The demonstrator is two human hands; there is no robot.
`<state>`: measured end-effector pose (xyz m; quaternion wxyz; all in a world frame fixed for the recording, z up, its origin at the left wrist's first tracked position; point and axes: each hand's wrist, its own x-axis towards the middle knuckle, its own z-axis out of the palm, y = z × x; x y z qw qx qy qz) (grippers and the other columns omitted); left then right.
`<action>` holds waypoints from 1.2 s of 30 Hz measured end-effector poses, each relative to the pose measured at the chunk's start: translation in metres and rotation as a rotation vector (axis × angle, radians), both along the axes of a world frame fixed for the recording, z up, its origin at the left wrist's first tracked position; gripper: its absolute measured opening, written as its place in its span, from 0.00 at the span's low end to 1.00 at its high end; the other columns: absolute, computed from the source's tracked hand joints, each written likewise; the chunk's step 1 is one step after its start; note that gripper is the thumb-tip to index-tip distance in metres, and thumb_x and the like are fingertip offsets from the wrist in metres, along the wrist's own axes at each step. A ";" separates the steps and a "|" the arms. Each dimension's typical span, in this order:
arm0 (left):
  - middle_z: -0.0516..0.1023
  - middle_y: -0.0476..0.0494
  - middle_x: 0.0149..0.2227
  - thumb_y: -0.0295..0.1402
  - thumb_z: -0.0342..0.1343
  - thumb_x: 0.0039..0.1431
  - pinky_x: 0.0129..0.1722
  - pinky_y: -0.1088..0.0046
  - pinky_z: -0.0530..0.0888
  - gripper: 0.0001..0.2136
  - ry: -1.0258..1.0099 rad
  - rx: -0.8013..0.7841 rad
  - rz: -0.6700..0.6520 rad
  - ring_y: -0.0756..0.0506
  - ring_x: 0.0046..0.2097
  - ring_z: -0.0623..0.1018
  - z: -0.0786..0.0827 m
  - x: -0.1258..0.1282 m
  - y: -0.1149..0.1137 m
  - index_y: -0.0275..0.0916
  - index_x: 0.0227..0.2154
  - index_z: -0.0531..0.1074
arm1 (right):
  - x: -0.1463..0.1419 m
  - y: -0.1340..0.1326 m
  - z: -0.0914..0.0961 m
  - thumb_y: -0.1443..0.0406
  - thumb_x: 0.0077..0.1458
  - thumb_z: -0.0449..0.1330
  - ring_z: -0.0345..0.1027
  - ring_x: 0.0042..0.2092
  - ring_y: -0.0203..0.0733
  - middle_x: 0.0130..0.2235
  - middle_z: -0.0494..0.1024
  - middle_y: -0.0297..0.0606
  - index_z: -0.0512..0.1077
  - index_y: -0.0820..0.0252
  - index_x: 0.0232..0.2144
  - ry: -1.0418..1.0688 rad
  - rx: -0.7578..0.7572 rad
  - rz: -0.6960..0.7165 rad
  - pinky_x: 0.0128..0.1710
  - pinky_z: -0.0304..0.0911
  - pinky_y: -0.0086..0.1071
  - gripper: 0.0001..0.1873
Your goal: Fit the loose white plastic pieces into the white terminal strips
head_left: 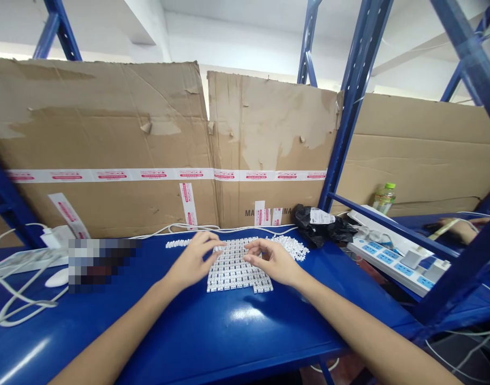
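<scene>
while the front of the blue bench (229,342) lies nearest, both forearms reach over it from below, left and right. just past the bare front, a grid (235,272) of small white pieces lies flat on the bench between the two hands, its near edge stepped at the right. the left hand (194,260) is at the grid's left side, thumb and index fingers narrowly parted; whether they hold a piece i cannot tell. the right hand (275,260) is over the grid's right side, its fingers curled toward the thumb with a narrow gap, and there too i cannot tell if a piece is held. beyond the left hand runs a short row (177,243) of white pieces; beyond the right hand spreads a loose pile (295,248) of them. farther back, a black bag (323,227) with a white label sits by the blue post (351,107), and a white cable (176,229) trails along the foot of the taped cardboard (108,133). past the post at the right stands a bottle (384,199) with a green cap.
</scene>
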<state>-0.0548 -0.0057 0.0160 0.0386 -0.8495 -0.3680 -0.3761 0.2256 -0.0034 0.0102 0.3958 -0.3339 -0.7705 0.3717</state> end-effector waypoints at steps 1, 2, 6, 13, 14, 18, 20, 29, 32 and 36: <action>0.81 0.41 0.46 0.33 0.57 0.69 0.55 0.51 0.76 0.09 -0.001 -0.001 0.066 0.37 0.52 0.78 -0.001 -0.013 0.011 0.45 0.46 0.82 | 0.002 0.002 0.000 0.53 0.63 0.68 0.77 0.41 0.43 0.42 0.84 0.40 0.78 0.55 0.48 -0.005 0.019 -0.026 0.39 0.72 0.35 0.17; 0.82 0.40 0.45 0.35 0.57 0.68 0.56 0.50 0.75 0.10 -0.001 -0.005 0.121 0.36 0.52 0.78 -0.003 -0.025 0.022 0.44 0.45 0.82 | 0.004 0.004 0.000 0.54 0.64 0.67 0.77 0.42 0.43 0.42 0.84 0.40 0.78 0.56 0.47 -0.010 0.031 -0.041 0.39 0.72 0.35 0.15; 0.85 0.38 0.48 0.39 0.55 0.66 0.58 0.46 0.72 0.13 0.072 -0.064 0.274 0.31 0.54 0.78 -0.018 -0.058 0.050 0.44 0.46 0.82 | 0.008 0.006 0.000 0.57 0.65 0.66 0.78 0.42 0.43 0.42 0.84 0.39 0.79 0.56 0.45 -0.062 0.055 -0.037 0.39 0.71 0.34 0.11; 0.83 0.36 0.56 0.38 0.55 0.64 0.61 0.41 0.68 0.19 0.123 -0.124 0.393 0.27 0.62 0.74 -0.035 -0.071 0.059 0.43 0.55 0.79 | 0.010 0.001 0.004 0.57 0.66 0.64 0.77 0.40 0.42 0.41 0.85 0.38 0.81 0.56 0.43 -0.119 0.089 -0.026 0.36 0.69 0.33 0.10; 0.84 0.35 0.55 0.38 0.54 0.64 0.61 0.41 0.68 0.19 0.127 -0.128 0.394 0.27 0.62 0.74 -0.036 -0.072 0.059 0.43 0.54 0.79 | 0.010 0.002 0.004 0.57 0.66 0.64 0.77 0.40 0.42 0.40 0.85 0.38 0.81 0.55 0.43 -0.121 0.092 -0.022 0.36 0.69 0.33 0.10; 0.84 0.34 0.55 0.40 0.53 0.65 0.60 0.40 0.68 0.18 0.132 -0.133 0.392 0.27 0.62 0.74 -0.035 -0.075 0.061 0.41 0.53 0.80 | 0.013 0.005 0.003 0.57 0.67 0.64 0.77 0.38 0.41 0.40 0.85 0.37 0.81 0.55 0.43 -0.149 0.122 -0.028 0.34 0.68 0.32 0.10; 0.83 0.35 0.55 0.40 0.54 0.66 0.62 0.41 0.68 0.18 0.128 -0.127 0.387 0.28 0.62 0.75 -0.032 -0.073 0.059 0.41 0.53 0.80 | 0.019 0.009 0.004 0.58 0.68 0.62 0.78 0.39 0.42 0.41 0.85 0.38 0.80 0.56 0.43 -0.184 0.195 -0.070 0.36 0.70 0.33 0.10; 0.84 0.40 0.53 0.34 0.54 0.72 0.58 0.52 0.78 0.12 0.164 -0.083 -0.099 0.38 0.56 0.81 -0.003 0.017 -0.014 0.45 0.52 0.80 | 0.067 0.044 -0.005 0.76 0.65 0.53 0.80 0.52 0.54 0.50 0.85 0.47 0.80 0.61 0.50 -0.523 0.501 -0.347 0.55 0.73 0.46 0.20; 0.85 0.43 0.56 0.29 0.55 0.72 0.60 0.54 0.78 0.14 0.216 -0.135 -0.261 0.40 0.57 0.82 -0.003 0.052 -0.047 0.46 0.56 0.78 | 0.071 0.048 -0.006 0.79 0.62 0.53 0.81 0.53 0.55 0.52 0.85 0.49 0.80 0.62 0.53 -0.546 0.498 -0.326 0.56 0.74 0.48 0.24; 0.82 0.43 0.59 0.27 0.54 0.71 0.61 0.53 0.77 0.19 0.278 -0.179 -0.333 0.39 0.59 0.81 -0.002 0.072 -0.071 0.46 0.61 0.75 | 0.067 0.047 -0.008 0.78 0.64 0.54 0.81 0.54 0.54 0.52 0.85 0.48 0.80 0.62 0.55 -0.572 0.499 -0.294 0.57 0.75 0.46 0.23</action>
